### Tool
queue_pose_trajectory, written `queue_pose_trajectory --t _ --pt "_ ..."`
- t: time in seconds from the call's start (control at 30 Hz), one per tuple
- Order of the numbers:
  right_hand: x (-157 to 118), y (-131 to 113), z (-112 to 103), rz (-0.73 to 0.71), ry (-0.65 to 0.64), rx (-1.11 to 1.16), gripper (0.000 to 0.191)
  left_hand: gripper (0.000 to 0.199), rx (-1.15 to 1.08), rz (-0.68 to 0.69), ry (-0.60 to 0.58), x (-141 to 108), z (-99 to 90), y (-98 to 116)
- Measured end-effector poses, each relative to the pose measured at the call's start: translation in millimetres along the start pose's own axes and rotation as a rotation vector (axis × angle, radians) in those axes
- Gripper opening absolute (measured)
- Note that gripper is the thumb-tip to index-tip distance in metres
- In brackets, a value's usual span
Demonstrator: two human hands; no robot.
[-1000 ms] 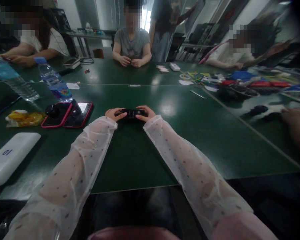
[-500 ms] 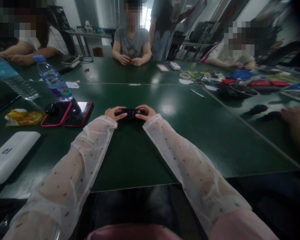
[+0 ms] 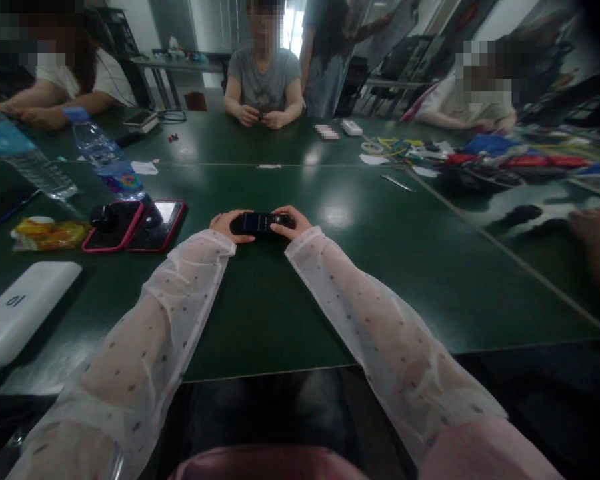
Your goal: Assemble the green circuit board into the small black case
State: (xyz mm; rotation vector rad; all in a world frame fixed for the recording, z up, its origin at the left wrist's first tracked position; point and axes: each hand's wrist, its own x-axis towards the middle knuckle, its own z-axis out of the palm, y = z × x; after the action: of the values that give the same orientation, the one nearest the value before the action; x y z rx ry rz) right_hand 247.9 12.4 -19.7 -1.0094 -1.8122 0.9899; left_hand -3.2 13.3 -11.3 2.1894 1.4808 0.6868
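Note:
A small black device (image 3: pixel 263 224) with a dark screen on its left part lies level between my two hands, just above or on the green table (image 3: pixel 270 300). My left hand (image 3: pixel 227 225) grips its left end, the thumb along the near edge. Around the right end my right hand (image 3: pixel 291 223) is closed, with the thumb on the device's face near some small white markings. Sheer white dotted sleeves cover both forearms.
Two red-edged phones (image 3: pixel 157 225), a yellow packet (image 3: pixel 50 233), a white power bank (image 3: pixel 25 313) and bottles (image 3: pixel 105 157) stand or lie left. A pen (image 3: pixel 399 183) and a cable pile (image 3: pixel 505 157) lie right. People sit around; another's hand (image 3: pixel 597 233) is at right.
My left thumb has shifted down and left off the device's face, so more of the screen shows. The device stays in both hands.

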Motion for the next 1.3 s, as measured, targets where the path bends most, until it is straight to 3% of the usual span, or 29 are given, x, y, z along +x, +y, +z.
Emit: queue_pose_trajectory --t 0.13,0.5,0.8,1.0,1.17,1.3 --pt "-1 0 -1 0.005 0.01 -0.096 0.049 0.072 0.001 0.059 0.022 -1 -1.0 -3" --pt "-3 5 4 0.032 0.128 -0.237 0.048 0.071 0.121 -0.026 0.0 -1 3.4 0" --pt "1 9 5 0.058 0.117 -0.186 0.051 0.07 0.151 -0.029 -0.002 -1 6.8 -2" --pt "0 10 3 -0.033 0.075 -0.284 0.065 0.072 0.156 -0.009 0.015 0 9.1 -5" --pt "-1 7 4 -0.027 0.104 -0.215 0.057 0.075 0.164 -0.029 -0.014 2 8.3 -6" --pt "2 0 2 -0.049 0.178 -0.049 0.065 0.067 0.165 -0.017 -0.011 2 7.7 -8"
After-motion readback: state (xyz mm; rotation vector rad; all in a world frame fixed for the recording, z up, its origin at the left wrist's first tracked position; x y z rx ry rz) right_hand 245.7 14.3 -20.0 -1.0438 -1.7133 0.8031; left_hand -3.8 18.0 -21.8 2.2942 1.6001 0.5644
